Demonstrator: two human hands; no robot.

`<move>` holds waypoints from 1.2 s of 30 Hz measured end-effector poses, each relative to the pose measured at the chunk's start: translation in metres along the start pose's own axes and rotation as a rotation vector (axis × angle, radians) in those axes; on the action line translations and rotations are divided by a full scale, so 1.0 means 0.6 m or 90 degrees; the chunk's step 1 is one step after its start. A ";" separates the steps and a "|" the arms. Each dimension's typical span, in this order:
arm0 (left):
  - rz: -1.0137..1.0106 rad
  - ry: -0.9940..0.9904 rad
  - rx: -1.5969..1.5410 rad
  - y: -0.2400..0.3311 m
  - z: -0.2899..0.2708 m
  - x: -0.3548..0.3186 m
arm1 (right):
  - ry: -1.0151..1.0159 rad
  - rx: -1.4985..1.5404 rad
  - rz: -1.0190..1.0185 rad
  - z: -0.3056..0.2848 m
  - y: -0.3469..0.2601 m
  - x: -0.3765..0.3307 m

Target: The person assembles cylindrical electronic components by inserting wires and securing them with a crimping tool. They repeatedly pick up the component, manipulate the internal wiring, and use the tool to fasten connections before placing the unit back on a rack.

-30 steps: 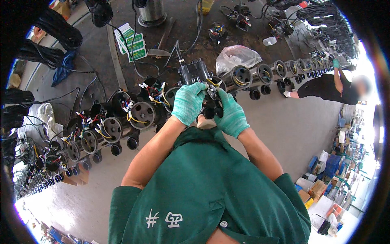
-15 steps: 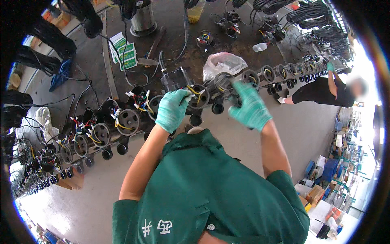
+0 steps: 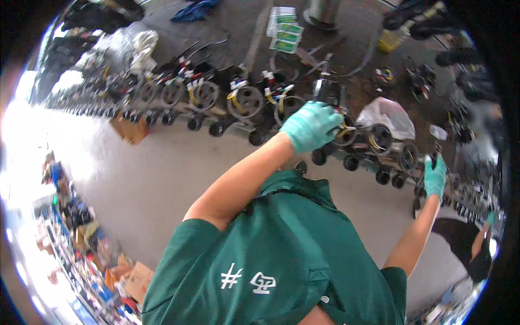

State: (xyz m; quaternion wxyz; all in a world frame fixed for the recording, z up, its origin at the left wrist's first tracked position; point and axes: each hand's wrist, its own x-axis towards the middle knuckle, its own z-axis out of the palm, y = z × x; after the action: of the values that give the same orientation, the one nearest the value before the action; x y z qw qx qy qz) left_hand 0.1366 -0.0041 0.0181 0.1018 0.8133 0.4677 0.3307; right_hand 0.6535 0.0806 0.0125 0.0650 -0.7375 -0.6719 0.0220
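In a green-and-white knit glove, my left hand [image 3: 314, 127] is closed, its fingertips at the yellow and white wires [image 3: 345, 130] of a round metal housing. Just behind those fingers a dark metal bracket or fixture [image 3: 327, 89] stands on the bench. My right hand [image 3: 435, 176], gloved alike, reaches far out to the right along the row. Its fingers are curled round something dark that I cannot make out. Between my hands are a spoked round housing [image 3: 379, 138] and another ring-shaped housing [image 3: 408, 157].
More wired housings [image 3: 246, 102] line the bench edge leftward. Behind lie a clear plastic bag [image 3: 387, 117], green-and-white papers [image 3: 286, 35], a metal cylinder [image 3: 322, 13] and a blue cloth [image 3: 195, 10]. A co-worker in dark clothing [image 3: 460, 238] is at far right; a cardboard box [image 3: 129, 129] sits under the bench.
My view has turned, so the bench has slid right in the picture. My right hand has moved away from the nearby housings, farther right along the row; my left stays by the wired housing.
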 end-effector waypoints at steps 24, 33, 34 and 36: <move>0.128 0.094 0.198 0.019 -0.004 -0.013 | -0.211 0.657 -0.472 0.018 -0.533 -0.028; -0.156 0.165 -0.074 0.008 -0.035 0.014 | -0.332 0.748 -0.239 0.038 -0.503 -0.051; -0.151 0.150 -0.116 0.005 -0.031 0.022 | -0.321 0.701 -0.244 0.029 -0.503 -0.052; -0.119 0.093 -0.194 0.001 -0.023 0.032 | -0.289 0.610 -0.249 0.014 -0.500 -0.057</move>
State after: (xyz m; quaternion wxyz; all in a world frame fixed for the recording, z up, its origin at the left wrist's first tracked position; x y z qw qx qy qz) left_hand 0.1348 0.0093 0.0373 0.2200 0.7152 0.4920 0.4450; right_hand 0.3527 0.0739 0.0398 0.2493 -0.4641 -0.7080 0.4703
